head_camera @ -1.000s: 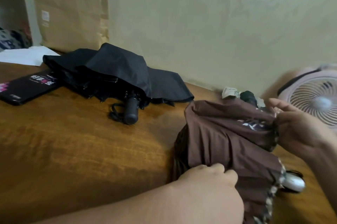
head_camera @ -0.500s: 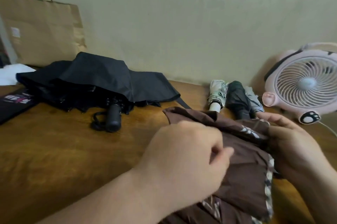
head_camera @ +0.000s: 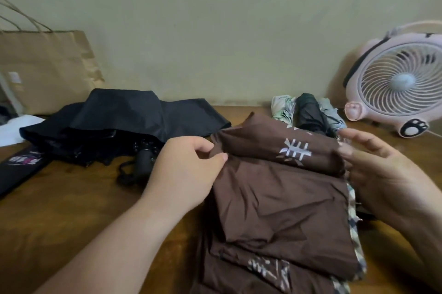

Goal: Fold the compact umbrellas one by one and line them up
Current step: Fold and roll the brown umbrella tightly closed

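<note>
Left hand: centre of frame, thumb and forefinger pinching the left edge of the brown umbrella at its upper fold.
Right hand: right of frame, fingers nearly straight and spread, thumb touching that fold's right end.
Brown umbrella: lower centre, canopy loose and creased on the table; pale print on top, plaid trim along the right edge.
Black umbrella: left of centre, half collapsed, handle toward the camera.
Folded umbrellas: three, side by side, just behind the brown one.
Fan: pink, right edge.
Paper bag: upper left, upright.
</note>
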Available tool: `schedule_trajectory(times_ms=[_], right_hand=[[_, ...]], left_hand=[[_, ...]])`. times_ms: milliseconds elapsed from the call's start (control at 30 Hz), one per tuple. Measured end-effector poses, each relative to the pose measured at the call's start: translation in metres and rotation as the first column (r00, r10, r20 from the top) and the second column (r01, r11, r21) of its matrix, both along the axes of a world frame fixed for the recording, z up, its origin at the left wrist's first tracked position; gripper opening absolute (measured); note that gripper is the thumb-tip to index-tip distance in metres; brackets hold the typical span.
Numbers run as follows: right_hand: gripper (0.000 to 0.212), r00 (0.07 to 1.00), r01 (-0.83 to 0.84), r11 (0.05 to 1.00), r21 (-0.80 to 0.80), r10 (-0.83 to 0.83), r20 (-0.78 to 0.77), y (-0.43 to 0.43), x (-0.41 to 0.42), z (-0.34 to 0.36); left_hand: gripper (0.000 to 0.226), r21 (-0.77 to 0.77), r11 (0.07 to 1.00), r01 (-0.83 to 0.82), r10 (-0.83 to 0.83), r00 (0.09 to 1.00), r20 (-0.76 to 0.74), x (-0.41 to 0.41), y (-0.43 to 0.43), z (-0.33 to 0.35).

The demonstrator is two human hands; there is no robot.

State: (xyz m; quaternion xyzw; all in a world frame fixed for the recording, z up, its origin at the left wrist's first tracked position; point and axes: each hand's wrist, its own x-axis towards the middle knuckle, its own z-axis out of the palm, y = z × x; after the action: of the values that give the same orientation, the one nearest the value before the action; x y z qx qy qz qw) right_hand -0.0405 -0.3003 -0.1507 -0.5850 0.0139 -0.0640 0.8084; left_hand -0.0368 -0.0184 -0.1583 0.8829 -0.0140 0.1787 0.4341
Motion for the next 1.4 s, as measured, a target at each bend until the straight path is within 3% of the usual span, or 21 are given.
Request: schedule_trajectory(times_ms=[67,167,300,367,467,533,600,700,800,867,1033,1133,1267,1400], right_hand=[[0.041,1.0,-0.001,0.997,-0.082,0.002,0.01,0.004,-0.002,0.001],[0.029,0.998,0.053,0.992,-0.119,-0.048,0.049,0.009,-0.003,-0.002],[0.016,0.989,0.127,0.982,-0.142,-0.115,0.093,0.015,-0.005,-0.005],[0.029,0.984,0.147,0.973,-0.18,-0.126,0.126,0.014,-0.008,-0.007],[0.01,0.985,0.118,0.979,-0.166,-0.094,0.145,0.013,-0.007,-0.009],[0.011,0.983,0.109,0.977,-0.185,-0.078,0.164,0.012,-0.006,-0.012],[0.012,0.984,0.089,0.978,-0.191,-0.057,0.167,0.013,-0.009,-0.011],[0.03,0.984,0.102,0.979,-0.177,-0.074,0.161,0.01,-0.011,-0.013],[0.036,0.984,0.115,0.982,-0.152,-0.092,0.155,0.011,-0.014,-0.013],[0.04,0.982,0.122,0.979,-0.164,-0.095,0.165,0.011,-0.013,-0.015],[0.053,0.976,0.12,0.969,-0.218,-0.075,0.206,0.01,-0.015,-0.02],[0.053,0.97,0.122,0.93,-0.348,-0.039,0.238,0.009,-0.017,-0.022],[0.057,0.97,0.121,0.887,-0.445,-0.011,0.243,0.009,-0.021,-0.013],[0.086,0.963,0.169,0.652,-0.739,0.051,0.265,0.002,-0.03,-0.002]], left_hand=[[0.023,0.07,0.997,-0.019,0.012,0.995,0.101,-0.001,-0.002,-0.005],[0.028,0.14,0.99,-0.017,-0.016,0.974,0.228,0.002,-0.002,-0.01],[0.014,0.223,0.974,0.027,-0.1,0.943,0.318,0.001,-0.004,-0.014],[0.014,0.265,0.961,0.074,-0.159,0.934,0.319,0.0,-0.006,-0.016],[0.02,0.346,0.927,0.146,-0.246,0.931,0.268,-0.002,-0.01,-0.019],[0.029,0.373,0.906,0.2,-0.289,0.936,0.2,-0.005,-0.011,-0.019],[0.041,0.273,0.929,0.251,-0.293,0.948,0.123,-0.005,-0.011,-0.017],[0.047,-0.068,0.974,0.215,-0.215,0.977,-0.001,0.0,-0.008,-0.014],[0.033,-0.003,0.987,0.161,-0.161,0.983,-0.085,0.003,-0.01,-0.014],[0.029,0.002,0.989,0.147,-0.146,0.987,-0.065,0.003,-0.01,-0.014],[0.024,0.004,0.96,0.28,-0.28,0.96,-0.008,-0.001,-0.004,-0.009],[0.022,-0.04,0.966,0.254,-0.253,0.967,0.042,0.001,0.002,-0.012],[0.043,-0.062,0.962,0.267,-0.264,0.963,0.054,0.001,0.001,-0.013],[0.04,0.083,0.928,0.363,-0.371,0.918,0.137,0.001,0.006,-0.012]])
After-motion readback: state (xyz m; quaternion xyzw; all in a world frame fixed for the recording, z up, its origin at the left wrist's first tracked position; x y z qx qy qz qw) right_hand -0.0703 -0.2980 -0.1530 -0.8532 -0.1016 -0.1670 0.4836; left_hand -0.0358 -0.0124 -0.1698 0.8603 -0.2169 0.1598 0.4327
